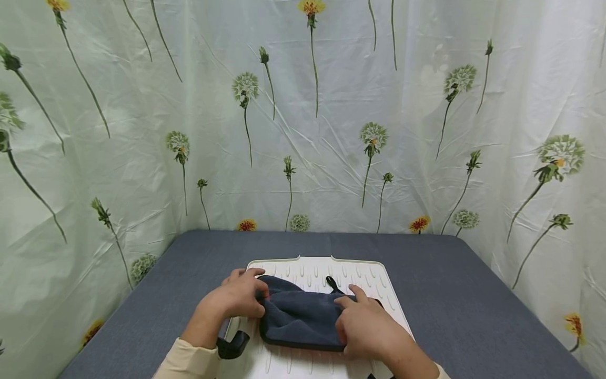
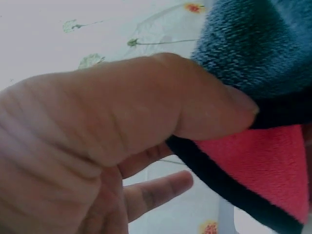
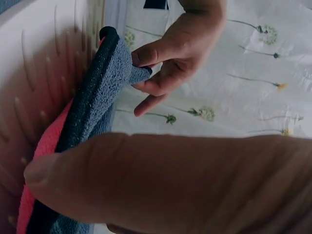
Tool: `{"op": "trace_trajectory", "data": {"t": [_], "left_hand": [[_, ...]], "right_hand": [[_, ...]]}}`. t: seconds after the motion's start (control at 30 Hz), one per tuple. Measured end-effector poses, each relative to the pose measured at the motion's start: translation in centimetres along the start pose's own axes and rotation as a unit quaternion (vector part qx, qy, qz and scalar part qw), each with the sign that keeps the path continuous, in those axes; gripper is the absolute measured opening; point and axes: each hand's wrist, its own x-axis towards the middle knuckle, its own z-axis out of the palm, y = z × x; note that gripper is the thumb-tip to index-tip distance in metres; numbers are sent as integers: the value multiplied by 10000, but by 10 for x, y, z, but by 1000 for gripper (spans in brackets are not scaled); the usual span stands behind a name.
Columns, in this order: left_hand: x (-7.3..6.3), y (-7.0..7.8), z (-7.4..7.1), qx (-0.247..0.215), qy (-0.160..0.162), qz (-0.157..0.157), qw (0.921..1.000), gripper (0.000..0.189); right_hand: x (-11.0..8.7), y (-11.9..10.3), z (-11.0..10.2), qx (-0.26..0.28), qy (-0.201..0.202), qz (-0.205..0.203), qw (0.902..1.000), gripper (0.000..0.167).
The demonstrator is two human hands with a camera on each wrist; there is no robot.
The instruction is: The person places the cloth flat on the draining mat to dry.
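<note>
A folded cleaning cloth [image 1: 298,316], blue-grey on one side and pink on the other with black edging, lies over a white ridged drying tray [image 1: 279,363]. A small black hanging loop sticks out from its far edge. At the cloth's left end, my left hand [image 1: 239,297] pinches a raised corner between thumb and fingers; the pink side [image 2: 258,161] shows under the fold in the left wrist view. My right hand [image 1: 366,323] grips the right end, its thumb [image 3: 97,175] across the black edge. The fingers under that end are hidden in the right wrist view.
The tray rests on a table with a dark grey-blue cover [image 1: 454,295]. A black curved piece [image 1: 234,346] is beside the left wrist. Behind the table and along both sides hangs a white curtain [image 1: 331,158] printed with dandelions.
</note>
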Motion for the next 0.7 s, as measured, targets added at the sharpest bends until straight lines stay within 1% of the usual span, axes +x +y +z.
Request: {"op": "trace_trajectory", "data": {"t": [0.13, 0.33, 0.43, 0.57, 0.7], "left_hand": [[-2, -1, -3, 25, -149, -207, 9997, 25], [-4, -3, -7, 30, -228, -256, 9994, 24], [-5, -5, -9, 55, -214, -255, 9994, 24], [-7, -9, -11, 51, -191, -346, 9992, 23], [-9, -11, -13, 10, -243, -445, 9987, 23]], "right_hand": [[0, -8, 1, -157, -38, -100, 9998, 30], [2, -17, 1, -35, -466, -306, 9984, 28], [2, -21, 1, 101, -731, -285, 9969, 27], [2, -22, 0, 240, -1001, -267, 9943, 25], [2, -23, 1, 193, -1118, -379, 9928, 22]]}}
